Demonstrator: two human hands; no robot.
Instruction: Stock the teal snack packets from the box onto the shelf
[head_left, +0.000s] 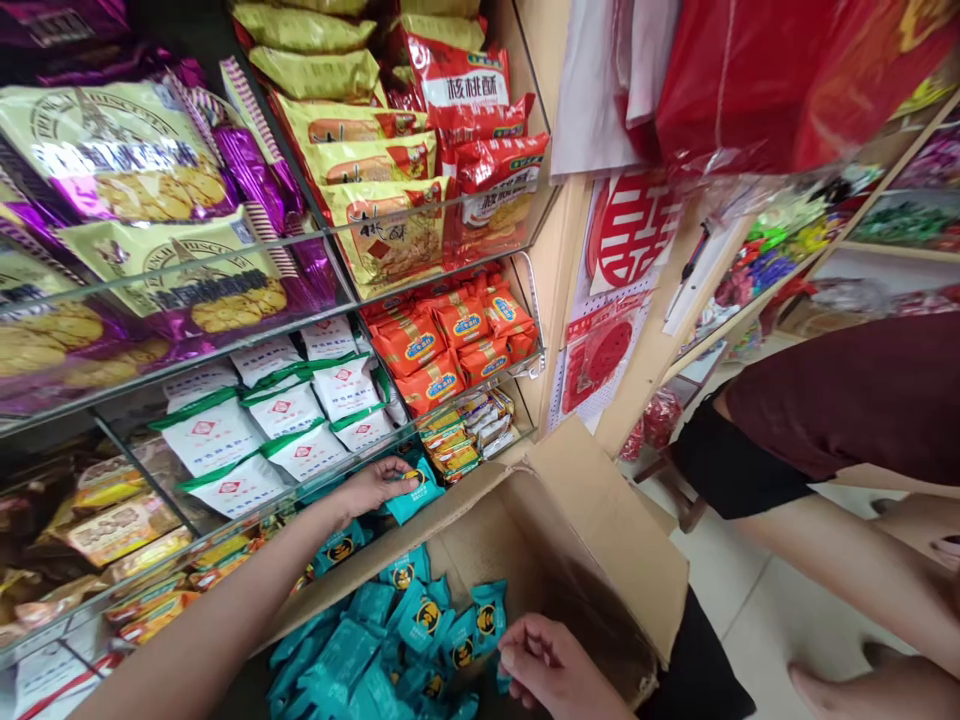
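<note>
My left hand [376,490] reaches over the box edge to the lower shelf, its fingers closed on a teal snack packet [417,494] with a yellow and black round mark. More teal packets [339,545] lie in the shelf compartment beneath that wrist. In the open cardboard box [592,530], a heap of the same teal packets [345,660] fills the near left part. Over the box's near right side is my right hand [551,665], fingers curled in, with a teal packet [502,682] at the fingertips, mostly hidden by the hand.
Orange packets [450,340] and small gold bars [469,435] occupy compartments behind the box. White packets with green edges [300,410] sit left of them. Large biscuit bags [172,180] stand above a clear shelf lip. Another person's leg [847,560] is at the right.
</note>
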